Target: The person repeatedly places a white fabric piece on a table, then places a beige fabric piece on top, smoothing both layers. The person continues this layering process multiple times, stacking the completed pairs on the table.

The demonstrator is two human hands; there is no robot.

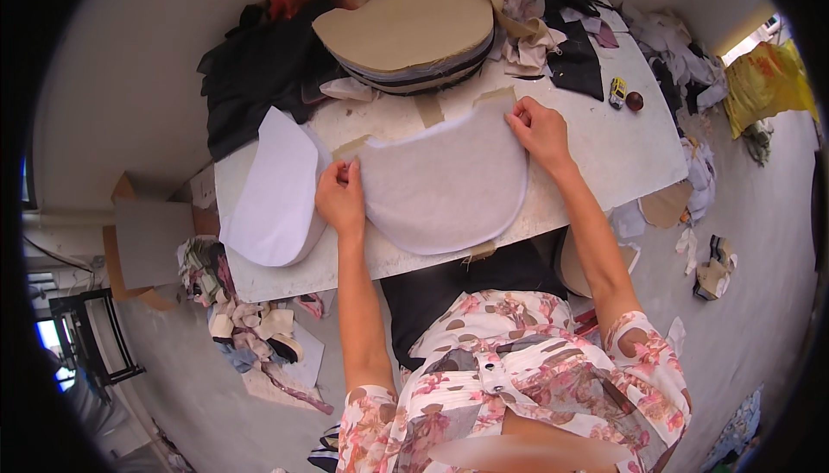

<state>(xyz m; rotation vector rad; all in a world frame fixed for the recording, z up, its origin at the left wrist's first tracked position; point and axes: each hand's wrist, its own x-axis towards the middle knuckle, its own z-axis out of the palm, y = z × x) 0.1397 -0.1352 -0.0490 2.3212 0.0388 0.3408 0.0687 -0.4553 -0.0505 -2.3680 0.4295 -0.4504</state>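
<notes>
A thin white cut sheet (449,184) with a rounded lower edge lies flat on the white table in front of me, a greyish layer showing through it. My left hand (342,197) is closed, pinching its upper left corner. At the upper right corner my right hand (540,134) pinches the same sheet between thumb and fingers. Strips of tan tape (429,110) show on the tabletop by the sheet's upper edge. Left of my left hand lies a stack of similar white cut pieces (275,197).
A thick pile of tan-topped cut pieces (406,28) stands at the table's back, beside black cloth (263,76). Toward the right are a yellow toy car (617,91) and a dark brown ball (635,101). Fabric scraps (259,331) and a cardboard box (155,244) lie off the table's left.
</notes>
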